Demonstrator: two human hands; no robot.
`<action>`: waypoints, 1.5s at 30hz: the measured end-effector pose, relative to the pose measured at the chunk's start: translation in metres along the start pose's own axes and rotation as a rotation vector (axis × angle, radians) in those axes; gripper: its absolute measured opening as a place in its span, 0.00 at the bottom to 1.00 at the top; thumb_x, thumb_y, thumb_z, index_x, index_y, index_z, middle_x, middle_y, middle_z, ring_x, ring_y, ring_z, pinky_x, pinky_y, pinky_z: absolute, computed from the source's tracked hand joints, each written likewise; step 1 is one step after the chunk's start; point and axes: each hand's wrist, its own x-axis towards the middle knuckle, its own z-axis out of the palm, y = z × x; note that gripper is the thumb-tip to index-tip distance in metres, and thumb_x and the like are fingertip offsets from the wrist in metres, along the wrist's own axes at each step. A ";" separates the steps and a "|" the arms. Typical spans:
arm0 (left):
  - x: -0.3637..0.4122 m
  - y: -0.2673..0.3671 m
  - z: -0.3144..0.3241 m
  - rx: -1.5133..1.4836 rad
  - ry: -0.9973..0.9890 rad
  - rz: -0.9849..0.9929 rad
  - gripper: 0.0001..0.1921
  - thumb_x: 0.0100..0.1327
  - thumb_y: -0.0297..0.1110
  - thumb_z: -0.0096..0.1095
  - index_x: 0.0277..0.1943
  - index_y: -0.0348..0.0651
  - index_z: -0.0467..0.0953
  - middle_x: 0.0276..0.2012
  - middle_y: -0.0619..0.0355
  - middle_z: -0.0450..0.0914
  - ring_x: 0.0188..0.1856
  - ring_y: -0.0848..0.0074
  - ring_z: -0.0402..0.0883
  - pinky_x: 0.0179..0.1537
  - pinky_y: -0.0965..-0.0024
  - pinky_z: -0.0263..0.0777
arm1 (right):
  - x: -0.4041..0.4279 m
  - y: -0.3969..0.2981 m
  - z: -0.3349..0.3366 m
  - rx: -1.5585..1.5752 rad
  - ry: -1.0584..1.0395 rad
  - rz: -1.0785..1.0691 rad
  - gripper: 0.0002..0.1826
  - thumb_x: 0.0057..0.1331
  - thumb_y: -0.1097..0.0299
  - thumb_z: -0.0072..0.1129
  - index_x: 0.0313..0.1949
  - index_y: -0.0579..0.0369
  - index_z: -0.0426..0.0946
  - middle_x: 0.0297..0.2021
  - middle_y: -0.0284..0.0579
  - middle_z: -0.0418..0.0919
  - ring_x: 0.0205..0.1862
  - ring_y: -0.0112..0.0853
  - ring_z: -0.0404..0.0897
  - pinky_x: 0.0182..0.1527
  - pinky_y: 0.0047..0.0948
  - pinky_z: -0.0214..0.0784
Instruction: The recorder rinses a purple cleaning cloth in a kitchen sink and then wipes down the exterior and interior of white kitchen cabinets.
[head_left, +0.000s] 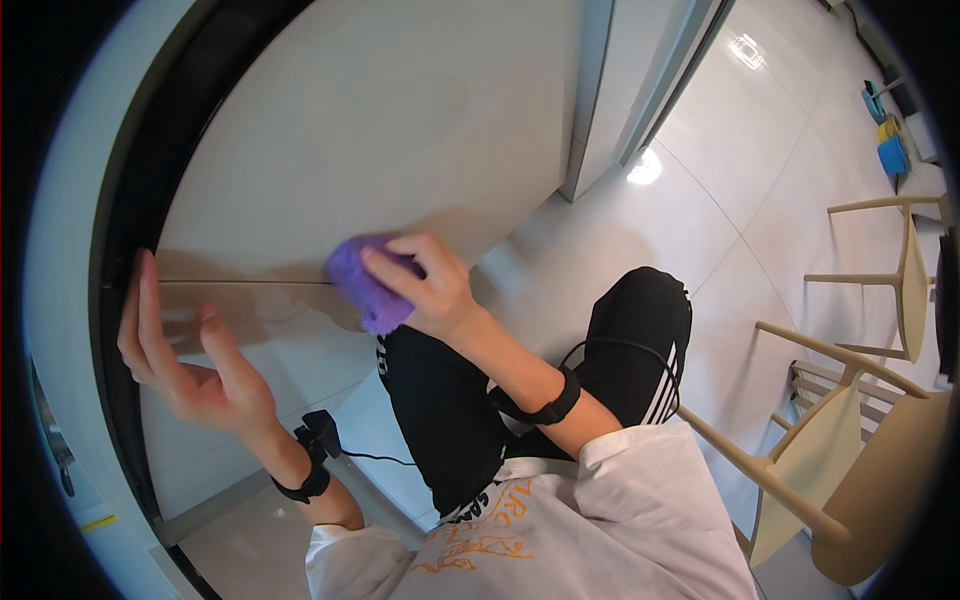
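Note:
A purple fuzzy cloth (375, 289) is bunched under the fingers of my right hand (435, 289). It lies against the pale, smooth panel (360, 135), over the thin horizontal seam. My left hand (199, 367) holds nothing, its fingers spread. Its fingertips reach the black strip (142, 195) along the panel's left edge; whether they press on it I cannot tell. Below the seam is a second pale panel (300, 360), shaded by both hands.
Wooden chairs stand at the right, one chair (810, 450) close to me and another chair (911, 277) farther off. A grey-framed edge (589, 97) ends the panel at the right. Blue items (892, 154) sit at the far right. A thin black cable (375, 456) runs from my left wrist.

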 end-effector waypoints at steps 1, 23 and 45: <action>0.001 0.000 -0.001 0.009 -0.006 0.009 0.22 0.60 0.25 0.55 0.59 0.43 0.78 0.57 0.55 0.78 0.54 0.70 0.73 0.50 0.73 0.68 | -0.003 0.001 -0.004 -0.046 -0.134 -0.099 0.18 0.52 0.74 0.68 0.46 0.50 0.84 0.35 0.44 0.76 0.33 0.37 0.78 0.33 0.30 0.75; 0.004 0.016 -0.018 -0.074 -0.017 0.067 0.22 0.61 0.22 0.53 0.59 0.40 0.78 0.57 0.55 0.78 0.50 0.77 0.75 0.37 0.79 0.70 | -0.027 -0.013 -0.011 -0.099 -0.220 -0.105 0.22 0.46 0.70 0.70 0.44 0.48 0.83 0.36 0.40 0.75 0.31 0.33 0.78 0.29 0.30 0.74; -0.189 0.048 0.105 -0.812 -0.588 -0.255 0.15 0.51 0.11 0.49 0.37 0.34 0.81 0.35 0.52 0.83 0.34 0.63 0.82 0.34 0.72 0.74 | -0.059 0.136 -0.038 -0.500 0.259 0.385 0.20 0.48 0.78 0.58 0.44 0.55 0.73 0.37 0.49 0.70 0.37 0.51 0.77 0.35 0.44 0.71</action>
